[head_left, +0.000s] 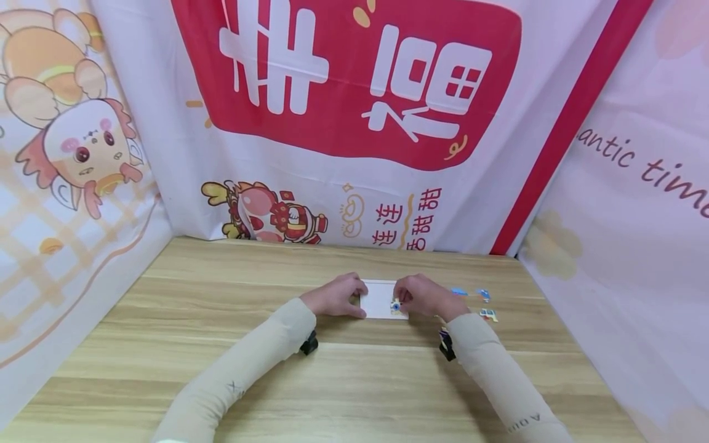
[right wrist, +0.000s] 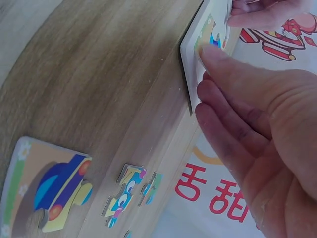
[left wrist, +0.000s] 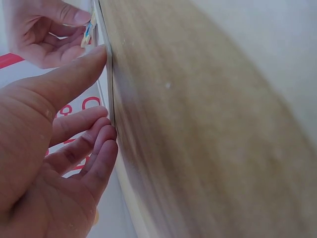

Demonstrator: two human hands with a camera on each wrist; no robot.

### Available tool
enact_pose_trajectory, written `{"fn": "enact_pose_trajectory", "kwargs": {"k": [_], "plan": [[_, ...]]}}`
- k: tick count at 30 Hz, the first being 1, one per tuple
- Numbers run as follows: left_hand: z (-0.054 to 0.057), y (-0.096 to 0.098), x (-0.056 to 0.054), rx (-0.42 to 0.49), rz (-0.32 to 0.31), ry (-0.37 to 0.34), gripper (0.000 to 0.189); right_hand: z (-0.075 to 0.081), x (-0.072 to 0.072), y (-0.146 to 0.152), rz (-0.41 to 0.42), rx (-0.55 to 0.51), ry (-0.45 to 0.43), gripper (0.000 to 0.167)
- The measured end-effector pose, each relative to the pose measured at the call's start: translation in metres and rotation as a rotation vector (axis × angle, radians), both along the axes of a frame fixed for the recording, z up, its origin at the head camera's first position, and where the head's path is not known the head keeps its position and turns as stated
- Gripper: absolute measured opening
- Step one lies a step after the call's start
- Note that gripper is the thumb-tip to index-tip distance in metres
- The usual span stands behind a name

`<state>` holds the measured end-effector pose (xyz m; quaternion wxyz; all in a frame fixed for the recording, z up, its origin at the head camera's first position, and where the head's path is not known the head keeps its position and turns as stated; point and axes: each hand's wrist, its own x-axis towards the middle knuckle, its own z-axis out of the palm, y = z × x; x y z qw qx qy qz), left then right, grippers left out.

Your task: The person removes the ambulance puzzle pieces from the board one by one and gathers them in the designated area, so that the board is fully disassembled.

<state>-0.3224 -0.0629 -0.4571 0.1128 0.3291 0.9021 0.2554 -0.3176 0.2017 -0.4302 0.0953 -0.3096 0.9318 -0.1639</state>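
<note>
A white, flat puzzle tray (head_left: 378, 300) lies on the table. My left hand (head_left: 336, 296) holds its left end, the thumb at the near corner and the fingers at the far one. My right hand (head_left: 423, 295) is over the right end, its thumb and fingers pinching a small puzzle piece (head_left: 396, 306) with a blue spot. In the right wrist view that printed piece (right wrist: 214, 40) is partly hidden behind the thumb, low against the tray's surface. The left wrist view shows the piece (left wrist: 88, 32) edge-on between the right fingertips.
Right of the right hand lie several loose puzzle pieces, among them a blue one (head_left: 484, 295) and a multicoloured one (head_left: 488, 315). The right wrist view shows a corner piece (right wrist: 59, 188) and one with cartoon eyes (right wrist: 124, 193). Printed cloth (head_left: 354, 203) hangs behind the wooden table (head_left: 354, 394).
</note>
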Motion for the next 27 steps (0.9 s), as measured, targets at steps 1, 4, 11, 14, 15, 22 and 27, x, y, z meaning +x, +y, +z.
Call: {"fn": "enact_pose_trajectory", "kwargs": {"k": [1, 4, 11, 14, 15, 22, 27], "plan": [[0.000, 0.000, 0.000, -0.001, 0.002, -0.004, 0.057, -0.001, 0.000, 0.001, -0.002, -0.009, 0.008, 0.014], [0.001, 0.000, 0.001, -0.008, 0.012, -0.014, 0.057, -0.001, 0.002, 0.003, 0.002, -0.045, 0.033, 0.014], [0.001, 0.000, 0.002, -0.010, 0.005, 0.005, 0.056, 0.007, 0.008, 0.014, 0.018, -0.127, 0.010, 0.006], [0.000, 0.000, 0.002, -0.002, 0.003, 0.007, 0.057, 0.013, 0.011, 0.024, 0.002, -0.134, 0.007, 0.004], [0.000, 0.001, 0.002, 0.000, 0.002, 0.007, 0.057, 0.014, 0.012, 0.028, -0.005, -0.132, 0.009, 0.004], [-0.001, 0.001, 0.001, 0.006, -0.008, 0.010, 0.056, 0.018, 0.021, 0.071, -0.069, -0.135, 0.013, 0.008], [0.000, 0.000, 0.001, 0.012, -0.009, 0.018, 0.055, 0.024, 0.030, 0.112, -0.113, -0.131, 0.014, 0.007]]}}
